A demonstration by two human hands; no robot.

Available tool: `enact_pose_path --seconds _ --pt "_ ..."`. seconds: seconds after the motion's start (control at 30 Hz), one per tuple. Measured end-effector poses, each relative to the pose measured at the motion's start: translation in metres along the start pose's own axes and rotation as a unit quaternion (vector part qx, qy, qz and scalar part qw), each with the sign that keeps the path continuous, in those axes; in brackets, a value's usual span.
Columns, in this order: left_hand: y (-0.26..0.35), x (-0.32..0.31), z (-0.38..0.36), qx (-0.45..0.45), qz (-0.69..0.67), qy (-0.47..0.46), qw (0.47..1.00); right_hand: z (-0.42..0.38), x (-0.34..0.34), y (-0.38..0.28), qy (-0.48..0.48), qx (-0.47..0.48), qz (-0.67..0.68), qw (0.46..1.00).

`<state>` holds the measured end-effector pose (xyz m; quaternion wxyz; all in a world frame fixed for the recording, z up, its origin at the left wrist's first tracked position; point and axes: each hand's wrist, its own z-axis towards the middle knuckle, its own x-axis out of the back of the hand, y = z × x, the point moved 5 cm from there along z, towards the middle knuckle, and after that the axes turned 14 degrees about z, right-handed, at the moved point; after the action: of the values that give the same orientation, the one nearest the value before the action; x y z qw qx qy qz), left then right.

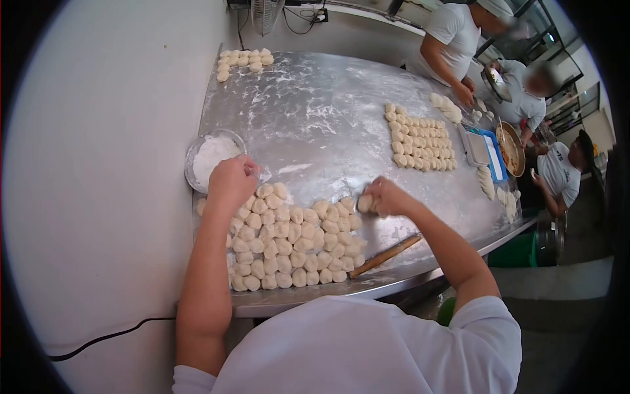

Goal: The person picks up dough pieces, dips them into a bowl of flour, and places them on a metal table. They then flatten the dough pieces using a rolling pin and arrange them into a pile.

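Note:
My left hand (233,180) is at the right rim of a clear bowl of white flour (214,157), its fingers drawn together. Whatever they may pinch is too small to make out. My right hand (388,196) curls around a few dough balls (369,204) on the metal table, partly hiding them. Just left of it, a large block of dough balls (295,236) lies in close rows, reaching toward the front edge. A wooden rolling pin (386,255) rests at a slant below my right hand, one end beside the block.
More dough balls sit on the floured metal table (328,92), at the far left (246,60) and right of centre (420,141). Along the right side are a scale (475,146), a blue tray (495,154), a pan of filling (510,150) and several co-workers. A wall borders the left.

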<state>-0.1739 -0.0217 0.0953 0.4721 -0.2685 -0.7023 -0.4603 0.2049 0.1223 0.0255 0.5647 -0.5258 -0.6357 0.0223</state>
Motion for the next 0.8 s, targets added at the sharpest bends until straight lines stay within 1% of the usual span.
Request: enact_pose_path --seconds 0.03,0.1,0.13,0.23,0.27,0.37,0.4,0.47,0.5,0.57,0.63,0.67,0.77,0.8 --pt "0.004 0.0 -0.001 -0.008 0.003 -0.003 1.0 -0.02 -0.011 -0.009 0.019 0.06 0.001 0.998" --pt "0.007 -0.006 -0.002 -0.024 0.006 -0.001 1.0 -0.045 -0.036 -0.013 0.002 0.049 0.019 0.999" --pt "0.009 -0.007 -0.002 -0.034 0.008 0.0 0.999 -0.055 -0.042 -0.023 -0.036 0.054 -0.017 0.998" --pt "0.013 -0.008 -0.004 -0.05 0.0 0.01 0.999 -0.069 -0.049 -0.03 -0.076 0.078 -0.025 0.994" --pt "0.013 -0.008 -0.005 -0.05 -0.005 0.008 0.999 -0.077 -0.045 -0.029 -0.077 0.039 0.035 0.996" --pt "0.014 -0.009 -0.007 -0.052 -0.017 0.007 0.998 -0.083 -0.036 -0.025 -0.069 0.012 0.105 0.992" --pt "0.014 -0.01 -0.007 -0.053 -0.02 0.009 0.998 -0.085 -0.027 -0.019 -0.031 -0.037 0.057 0.997" --pt "0.013 -0.011 -0.007 -0.054 -0.022 0.007 0.998 -0.091 -0.004 -0.007 0.041 -0.133 -0.041 0.989" --pt "0.012 -0.011 -0.007 -0.057 -0.02 0.003 0.998 -0.092 -0.002 0.005 -0.031 -0.2 -0.101 0.974" --pt "0.012 -0.01 -0.006 -0.062 -0.013 -0.001 0.998 -0.11 -0.013 0.012 -0.144 -0.239 -0.188 0.942" --pt "0.011 -0.009 -0.006 -0.063 -0.006 -0.002 0.998 -0.124 -0.042 0.041 -0.141 -0.147 -0.22 0.954" --pt "0.011 -0.009 -0.006 -0.065 -0.013 -0.001 0.998 -0.126 -0.054 0.052 -0.163 -0.12 -0.219 0.955" --pt "0.008 -0.007 -0.008 -0.064 -0.03 0.003 0.998 -0.137 -0.05 0.03 -0.266 -0.174 -0.188 0.929" --pt "0.007 -0.007 -0.009 -0.062 -0.037 0.003 0.997 -0.14 -0.05 0.036 -0.303 -0.196 -0.202 0.91"
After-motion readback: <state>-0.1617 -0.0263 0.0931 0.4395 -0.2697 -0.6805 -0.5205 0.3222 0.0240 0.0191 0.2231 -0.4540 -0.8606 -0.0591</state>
